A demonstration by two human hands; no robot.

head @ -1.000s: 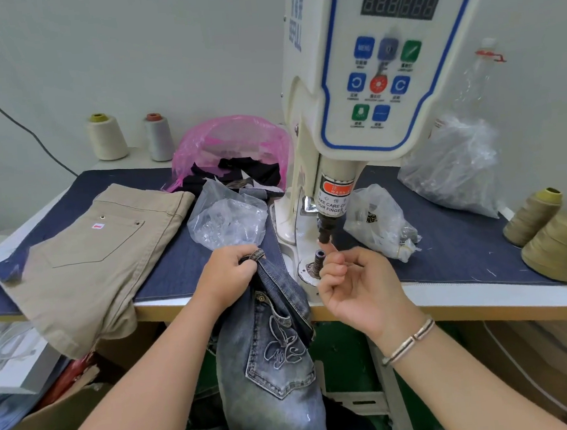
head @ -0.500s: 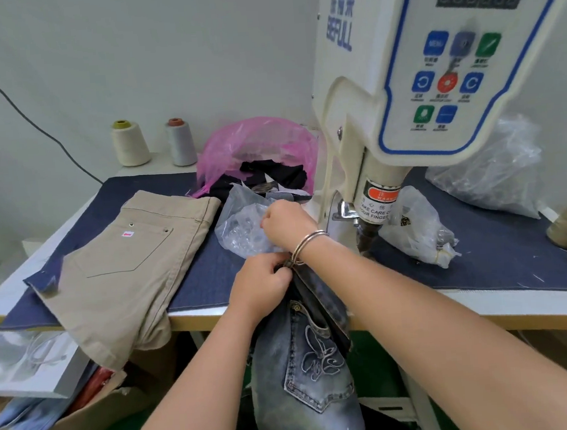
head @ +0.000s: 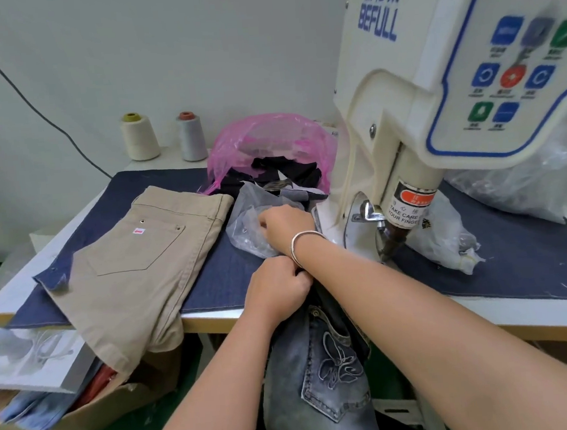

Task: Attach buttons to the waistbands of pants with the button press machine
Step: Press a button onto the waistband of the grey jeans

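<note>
Two hands are busy in front of me at the edge of the work table. My left hand makes a fist around the waistband of the blue jeans, gripping the denim tight at the table's front edge, and the rest of the jeans hangs down below the table with the embroidered back pocket towards me. My right hand, with a silver bracelet on the wrist, crosses over the left one and reaches into the clear plastic bag with small parts; the fingers are curled down inside the plastic, but I cannot tell if they pinch something. This bag lies on the dark blue cloth, just left of the button press machine, whose punch stands to the right of my right wrist. Beige pants lie flat on the left part of the table, one side hanging over the front edge. Behind the clear bag sits a pink plastic bag with dark fabric in it. Near the wall stand a cream thread cone and a grey thread cone. Another clear bag lies just right of the punch.
</note>
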